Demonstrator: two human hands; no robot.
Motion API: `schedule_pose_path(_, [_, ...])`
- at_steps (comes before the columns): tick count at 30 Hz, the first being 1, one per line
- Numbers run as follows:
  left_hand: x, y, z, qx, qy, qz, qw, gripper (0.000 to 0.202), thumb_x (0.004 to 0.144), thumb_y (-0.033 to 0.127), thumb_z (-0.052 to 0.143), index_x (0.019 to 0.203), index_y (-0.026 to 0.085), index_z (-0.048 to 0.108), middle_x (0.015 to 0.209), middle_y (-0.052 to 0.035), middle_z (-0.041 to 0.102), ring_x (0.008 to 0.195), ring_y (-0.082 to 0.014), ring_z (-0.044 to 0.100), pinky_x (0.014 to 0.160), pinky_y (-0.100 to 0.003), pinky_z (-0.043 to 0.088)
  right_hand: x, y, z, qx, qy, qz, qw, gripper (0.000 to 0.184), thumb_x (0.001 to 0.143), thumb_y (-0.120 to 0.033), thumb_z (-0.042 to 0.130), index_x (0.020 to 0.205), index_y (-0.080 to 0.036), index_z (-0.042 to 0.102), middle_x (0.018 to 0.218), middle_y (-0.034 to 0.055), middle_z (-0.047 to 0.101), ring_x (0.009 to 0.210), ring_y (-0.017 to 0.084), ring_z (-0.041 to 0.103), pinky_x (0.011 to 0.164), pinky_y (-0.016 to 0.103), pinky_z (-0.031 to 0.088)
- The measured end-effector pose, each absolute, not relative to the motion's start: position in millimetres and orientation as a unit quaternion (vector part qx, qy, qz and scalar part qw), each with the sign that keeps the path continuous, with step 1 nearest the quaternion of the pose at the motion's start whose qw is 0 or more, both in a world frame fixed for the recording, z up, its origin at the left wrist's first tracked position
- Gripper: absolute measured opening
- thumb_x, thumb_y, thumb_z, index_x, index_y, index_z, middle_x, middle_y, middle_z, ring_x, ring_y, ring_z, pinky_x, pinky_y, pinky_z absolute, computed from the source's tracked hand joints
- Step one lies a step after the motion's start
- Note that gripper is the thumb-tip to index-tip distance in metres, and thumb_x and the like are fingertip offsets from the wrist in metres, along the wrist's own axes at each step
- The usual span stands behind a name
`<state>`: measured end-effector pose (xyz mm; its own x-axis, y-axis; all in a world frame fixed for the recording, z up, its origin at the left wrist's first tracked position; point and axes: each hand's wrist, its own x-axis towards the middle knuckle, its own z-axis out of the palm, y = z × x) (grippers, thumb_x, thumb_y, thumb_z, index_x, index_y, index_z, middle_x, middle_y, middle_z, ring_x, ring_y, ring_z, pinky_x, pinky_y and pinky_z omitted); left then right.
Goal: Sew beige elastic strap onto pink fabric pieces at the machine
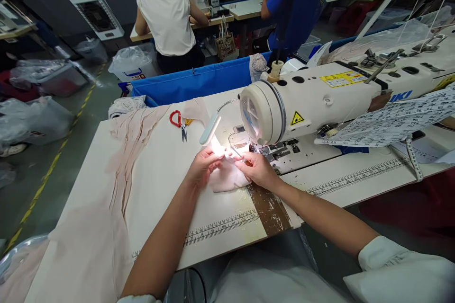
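Head-worn view, forward and down over hands (204, 168) (261, 169)

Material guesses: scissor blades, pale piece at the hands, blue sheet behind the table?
Scissor blades: likely steel; silvery sheen.
Pale piece: soft woven or knit fabric, can't tell which; matte, limp.
Blue sheet: probably cloth or tarpaulin; creased, hangs slack.

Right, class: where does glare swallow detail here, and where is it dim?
Head view: glare beneath the lamp bleaches the pale fabric by the left hand and right hand; head view: the floor looks far dimmer.
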<state>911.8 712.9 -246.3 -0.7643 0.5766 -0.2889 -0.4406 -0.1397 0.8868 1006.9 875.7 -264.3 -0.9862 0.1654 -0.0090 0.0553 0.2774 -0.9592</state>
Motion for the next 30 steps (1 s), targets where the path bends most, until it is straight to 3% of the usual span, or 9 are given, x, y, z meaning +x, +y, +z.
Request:
schedule_pose_path(4, [903.0,697.8,-240.4,0.145,0.600,0.678,0.399,0.024,0.062,0.032,0.084,0.067,0.012,0.073,0.069,-0.0054,0.067,0.052,-0.0073,0.048,0.051,-0.022,0.040,1006.4,873.7,-263.2,-0.077,-0.784,0.611,0.076,0.023,0.086,-0.039,0.054,0.077,-0.019,0.061,0.057,-0.0014,0.060,0.052,0.014,0.053,0.053,0.026,0.042])
schedule_pose_path(8, [898.9,691.6,-238.4,0.207,0.634,0.603,0.438,0.021,0.065,0.033,0.083,0.070,0.013,0.077,0.058,-0.0040,0.063,0.051,-0.0110,0.052,0.051,-0.023,0.044,1006.5,874.3,-260.9,-0.085,-0.804,0.575,0.123,0.021,0.083,-0.038,0.055,0.085,-0.019,0.063,0.059,-0.0039,0.051,0.053,0.012,0.042,0.052,0.025,0.033])
schedule_pose_path(13, [896.8,692.1,-243.5,0.233,0.651,0.557,0.460,0.021,0.070,0.030,0.079,0.084,0.014,0.079,0.064,-0.0060,0.067,0.053,-0.0126,0.058,0.050,-0.022,0.049,1008.0,875.4,-262.6,-0.088,-0.808,0.573,0.107,0.025,0.086,-0.039,0.051,0.095,-0.018,0.063,0.058,-0.0060,0.041,0.054,0.013,0.037,0.053,0.026,0.030])
schedule_pose_path(18, [895.6,692.2,-244.1,0.250,0.642,0.558,0.463,0.015,0.072,0.027,0.076,0.080,0.015,0.079,0.067,-0.0067,0.068,0.054,-0.0125,0.059,0.048,-0.021,0.050,1007.3,876.0,-264.6,-0.085,-0.813,0.566,0.106,0.031,0.088,-0.038,0.051,0.107,-0.016,0.062,0.076,0.0007,0.058,0.072,0.017,0.051,0.068,0.029,0.042])
schedule_pose_path(30, [895.3,692.5,-246.2,0.253,0.652,0.551,0.455,0.024,0.070,0.033,0.078,0.086,0.015,0.078,0.075,-0.0096,0.070,0.063,-0.0167,0.063,0.050,-0.023,0.048,1006.2,876.7,-264.0,-0.088,-0.816,0.561,0.105,0.034,0.089,-0.040,0.049,0.109,-0.015,0.063,0.083,0.0035,0.063,0.077,0.019,0.055,0.073,0.030,0.043])
